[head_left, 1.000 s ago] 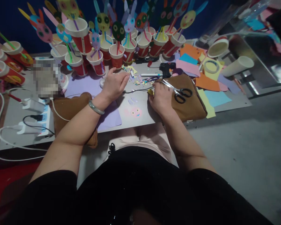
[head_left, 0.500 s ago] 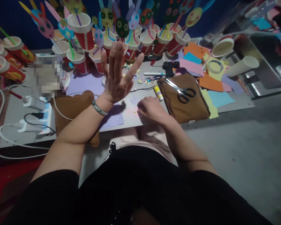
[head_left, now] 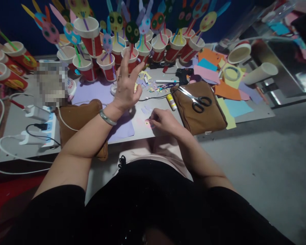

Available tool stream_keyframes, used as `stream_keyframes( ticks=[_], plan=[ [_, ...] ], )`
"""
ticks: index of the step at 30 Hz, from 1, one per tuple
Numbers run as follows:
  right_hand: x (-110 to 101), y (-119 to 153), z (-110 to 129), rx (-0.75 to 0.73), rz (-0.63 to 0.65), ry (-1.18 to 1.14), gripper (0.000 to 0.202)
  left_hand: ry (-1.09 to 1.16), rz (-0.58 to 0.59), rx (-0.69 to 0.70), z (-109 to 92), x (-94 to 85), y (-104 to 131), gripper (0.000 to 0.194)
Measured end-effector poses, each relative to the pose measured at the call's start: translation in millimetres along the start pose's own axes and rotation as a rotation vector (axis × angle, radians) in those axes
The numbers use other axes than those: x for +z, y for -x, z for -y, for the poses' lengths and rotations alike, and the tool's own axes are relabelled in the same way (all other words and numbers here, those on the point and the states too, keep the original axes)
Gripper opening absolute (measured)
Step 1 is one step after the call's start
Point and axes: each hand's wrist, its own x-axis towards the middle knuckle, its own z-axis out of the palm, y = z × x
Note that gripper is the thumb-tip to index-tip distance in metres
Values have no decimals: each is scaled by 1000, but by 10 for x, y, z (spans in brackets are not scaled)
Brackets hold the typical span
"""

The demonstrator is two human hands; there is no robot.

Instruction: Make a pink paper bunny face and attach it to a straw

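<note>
My left hand is raised over the table with its fingers spread and nothing in them. A bangle circles that wrist, and a ring is on one finger. Low at the table's front, my right hand has its fingers curled and pinched together; whatever is between them is hidden. Its fingertips are at the edge of a small pink paper piece bearing a round yellow eye with a dark centre. Just behind that lie pale purple paper cut-outs. A yellow glue stick lies beyond my right hand.
Black-handled scissors rest on a brown pouch at the right. Red paper cups holding straws with paper animal faces line the back. Coloured paper sheets spread at the right; a power strip and cables lie left.
My left hand has lowered slightly, and its fingers have bent and turned. My right hand has shifted a little, its fingertips drawn closer together by the pink piece. The view has moved slightly.
</note>
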Motion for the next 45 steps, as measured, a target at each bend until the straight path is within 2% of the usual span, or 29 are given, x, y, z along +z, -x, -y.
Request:
stream_keyframes(
  ticks=[3, 6, 8, 11, 14, 17, 20, 23, 25, 28, 32, 37, 45],
  plan=[
    [-19, 11, -88, 4, -102, -319, 22, 192, 19, -36, 70, 103, -70, 50],
    [-89, -36, -152, -17, -306, -553, 35, 534, 67, -103, 75, 156, -115, 39],
    [-135, -93, -168, -33, -408, -650, 44, 752, 164, -141, 40, 144, -119, 39],
    [-163, -200, -151, -42, -458, -730, 52, 946, 323, -176, -27, 84, -99, 43],
    [-131, -306, -100, -47, -471, -736, 55, 1020, 416, -187, -58, 41, -73, 45],
    [-82, -385, -44, -56, -447, -738, 56, 1043, 460, -191, -45, 44, -61, 36],
    [-58, -426, -31, -66, -425, -738, 55, 1017, 429, -209, -23, 57, -67, 27],
    [-69, -448, -89, -74, -448, -701, 45, 980, 349, -223, -10, 55, -91, 21],
    [-86, -463, -141, -83, -408, -553, 36, 951, 265, -236, 1, 54, -111, 17],
    [-104, -494, -157, -131, -231, -143, 21, 882, 140, -265, 32, 75, -138, 13],
    [-113, -570, -21, -232, -13, 254, 24, 800, 74, -284, 81, 116, -159, 11],
    [-138, -701, 134, -275, 106, 438, 26, 855, 34, -324, 81, 111, -165, 12],
    [-196, -828, 224, -248, 260, 533, 28, 1035, -44, -393, 20, 97, -171, 21]
  ],
)
